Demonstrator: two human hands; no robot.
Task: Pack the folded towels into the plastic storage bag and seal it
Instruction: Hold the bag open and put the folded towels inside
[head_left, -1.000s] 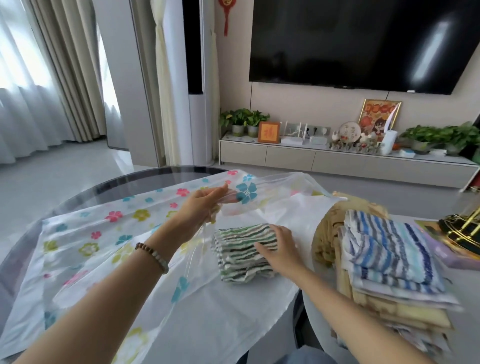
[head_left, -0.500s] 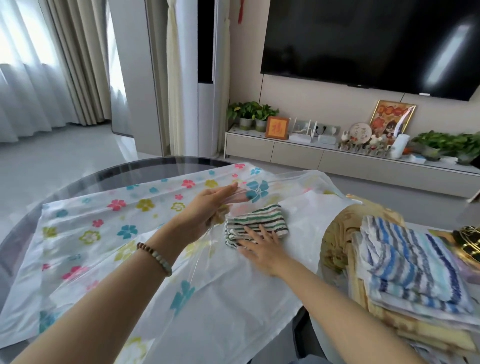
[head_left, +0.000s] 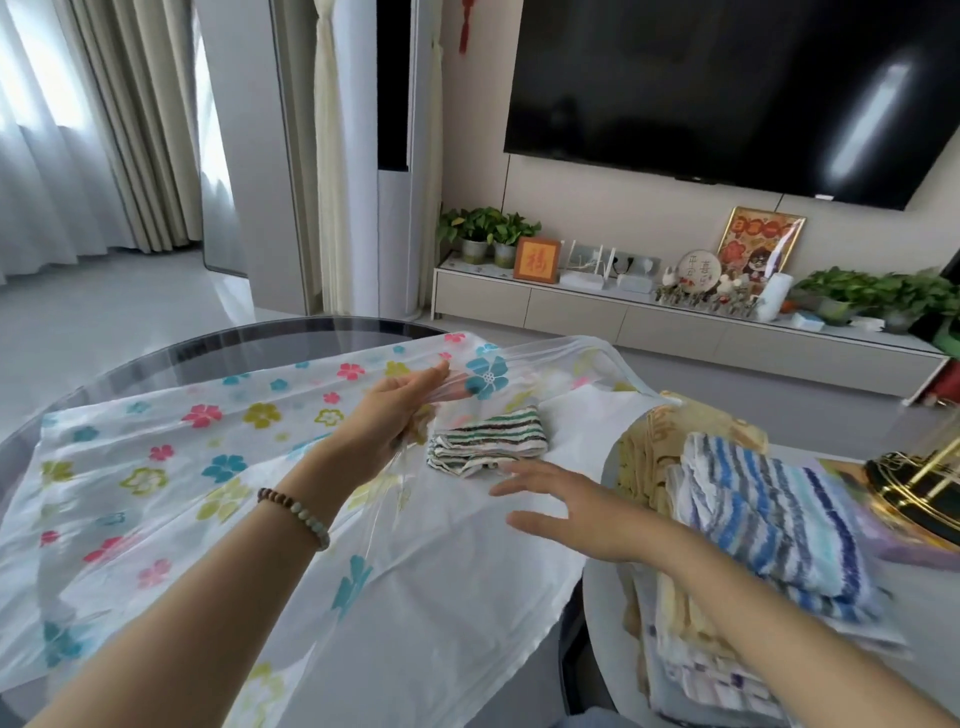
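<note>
A flower-printed plastic storage bag (head_left: 156, 457) lies spread over the round glass table. My left hand (head_left: 400, 410) pinches the bag's clear upper layer and holds its mouth lifted. A folded green-striped towel (head_left: 488, 439) rests on the bag's white lower layer, just inside the mouth. My right hand (head_left: 566, 501) hovers near it with fingers spread, touching nothing. To the right stands a stack of folded towels (head_left: 769, 525) with a blue-striped one on top and yellow ones underneath.
The glass table edge (head_left: 171, 358) curves along the far side. A gap shows between it and the pale surface (head_left: 597, 613) under the towel stack. A black and gold object (head_left: 914, 488) sits at the far right.
My right hand pushed the green-striped towel deeper into the bag mouth, then let go and drew back toward me. My left hand kept holding the bag's upper layer.
</note>
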